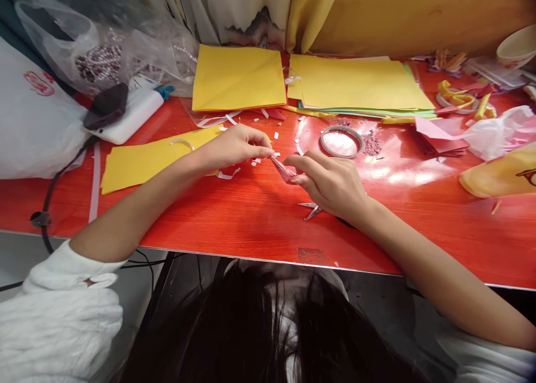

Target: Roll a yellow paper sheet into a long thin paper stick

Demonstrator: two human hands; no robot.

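red tabletop (226, 221); left hand (238, 147), right hand (335, 181) pinch pink paper (283, 170).

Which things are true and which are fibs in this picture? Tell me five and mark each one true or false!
1. The left hand and right hand both hold the pink paper. True.
2. The scissors are in the left hand. False: they lie on the table, partly hidden by the right hand.
3. The phone rests on a white block. True.
4. The ring sits on top of the yellow paper. False: it lies on the table.
5. The table is red. True.
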